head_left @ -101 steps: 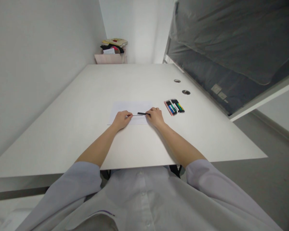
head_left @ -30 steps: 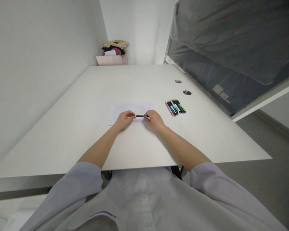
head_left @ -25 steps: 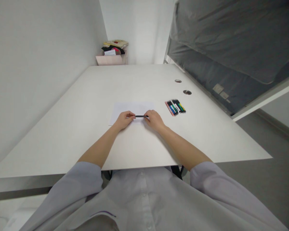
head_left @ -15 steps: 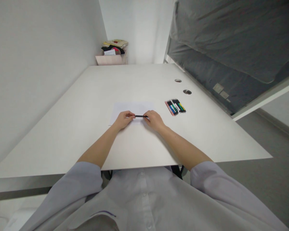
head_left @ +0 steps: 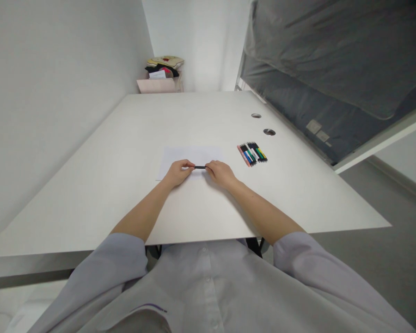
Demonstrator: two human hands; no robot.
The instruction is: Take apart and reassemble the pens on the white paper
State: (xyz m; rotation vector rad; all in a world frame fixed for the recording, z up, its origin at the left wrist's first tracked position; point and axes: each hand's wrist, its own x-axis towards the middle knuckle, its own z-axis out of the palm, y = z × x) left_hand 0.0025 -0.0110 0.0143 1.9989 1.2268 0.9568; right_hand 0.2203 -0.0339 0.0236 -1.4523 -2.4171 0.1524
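A slim black pen [head_left: 200,167] lies crosswise between my two hands, just above a white sheet of paper [head_left: 190,153]. My left hand [head_left: 179,173] pinches its left end between thumb and fingers. At the other end, my right hand [head_left: 221,173] is closed on the pen, and the fingers cover that tip. Both hands rest low over the near part of the paper. To the right of my right hand lies a row of several pens and markers [head_left: 252,154], pink, blue, green, white, black and yellow, side by side.
The white table [head_left: 131,199] runs back to a pink box [head_left: 156,86] heaped with cloth and other items. Two round metal-rimmed cable holes [head_left: 269,132] sit near its right edge. Beyond that edge stands a frame draped with grey cloth [head_left: 333,60]. A wall borders the left side.
My right hand has shifted slightly along the pen, covering its right end more closely. My left hand keeps its place, and the row of pens has not moved.
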